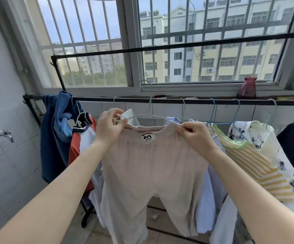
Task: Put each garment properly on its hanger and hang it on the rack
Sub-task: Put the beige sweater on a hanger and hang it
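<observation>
Both hands — left hand (110, 124), right hand (196, 135) — pinch the waistband of the beige trousers (153, 166) with curled fingers, just below the rack rail (177, 100) (pale hanger (149, 114) hooked there).

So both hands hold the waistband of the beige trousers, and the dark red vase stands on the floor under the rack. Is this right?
Not quite. The dark red vase stands on the window sill above the rack, not on the floor; the head view shows it. The rest holds: the left hand and the right hand both grip the waistband of the beige trousers.
</observation>
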A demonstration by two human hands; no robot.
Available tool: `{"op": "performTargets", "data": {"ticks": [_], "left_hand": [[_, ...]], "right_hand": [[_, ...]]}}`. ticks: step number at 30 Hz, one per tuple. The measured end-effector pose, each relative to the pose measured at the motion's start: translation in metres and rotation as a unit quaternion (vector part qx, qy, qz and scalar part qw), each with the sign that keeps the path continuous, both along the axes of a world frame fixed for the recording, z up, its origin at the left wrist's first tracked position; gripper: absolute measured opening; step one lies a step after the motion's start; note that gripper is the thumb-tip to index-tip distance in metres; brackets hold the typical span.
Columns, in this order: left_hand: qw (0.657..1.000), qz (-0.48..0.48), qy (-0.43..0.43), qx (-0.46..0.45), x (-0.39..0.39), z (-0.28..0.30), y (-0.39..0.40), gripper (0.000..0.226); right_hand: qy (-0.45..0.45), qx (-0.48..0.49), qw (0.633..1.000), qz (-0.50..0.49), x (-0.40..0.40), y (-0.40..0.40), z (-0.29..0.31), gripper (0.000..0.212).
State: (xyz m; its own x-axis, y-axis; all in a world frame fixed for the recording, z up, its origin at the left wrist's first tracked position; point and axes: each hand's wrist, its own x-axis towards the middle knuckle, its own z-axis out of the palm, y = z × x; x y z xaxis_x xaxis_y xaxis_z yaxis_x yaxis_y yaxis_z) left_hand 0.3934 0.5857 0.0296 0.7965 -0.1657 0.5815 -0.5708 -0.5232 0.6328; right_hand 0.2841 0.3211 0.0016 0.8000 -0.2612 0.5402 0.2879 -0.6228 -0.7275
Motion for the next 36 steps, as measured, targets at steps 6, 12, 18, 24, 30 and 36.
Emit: {"op": "performTargets", "data": {"ticks": [6, 12, 18, 24, 30, 36], "left_hand": [[0.998, 0.057, 0.023, 0.011, -0.005, -0.016, 0.004, 0.020], [0.988, 0.117, -0.002, 0.105, 0.005, -0.001, 0.006, 0.018], [0.985, -0.027, 0.011, 0.170, 0.010, 0.013, -0.018, 0.026], [0.975, -0.171, 0.139, 0.015, 0.000, -0.002, -0.032, 0.010], [0.975, -0.169, 0.132, -0.060, 0.004, 0.000, -0.038, 0.022], [0.979, -0.150, 0.120, -0.071, 0.011, 0.004, -0.043, 0.025]], "right_hand": [[0.000, 0.017, 1.000, -0.017, 0.005, -0.013, -0.007, 0.029], [0.044, -0.003, 0.998, 0.053, -0.001, -0.020, -0.015, 0.014], [0.064, -0.002, 0.992, 0.112, -0.012, -0.019, 0.004, 0.019], [0.022, 0.077, 0.995, 0.052, -0.015, -0.043, -0.001, 0.029], [0.039, 0.105, 0.993, 0.034, -0.020, -0.046, -0.005, 0.012], [0.063, 0.021, 0.998, 0.002, -0.038, -0.062, -0.010, 0.023]]}}
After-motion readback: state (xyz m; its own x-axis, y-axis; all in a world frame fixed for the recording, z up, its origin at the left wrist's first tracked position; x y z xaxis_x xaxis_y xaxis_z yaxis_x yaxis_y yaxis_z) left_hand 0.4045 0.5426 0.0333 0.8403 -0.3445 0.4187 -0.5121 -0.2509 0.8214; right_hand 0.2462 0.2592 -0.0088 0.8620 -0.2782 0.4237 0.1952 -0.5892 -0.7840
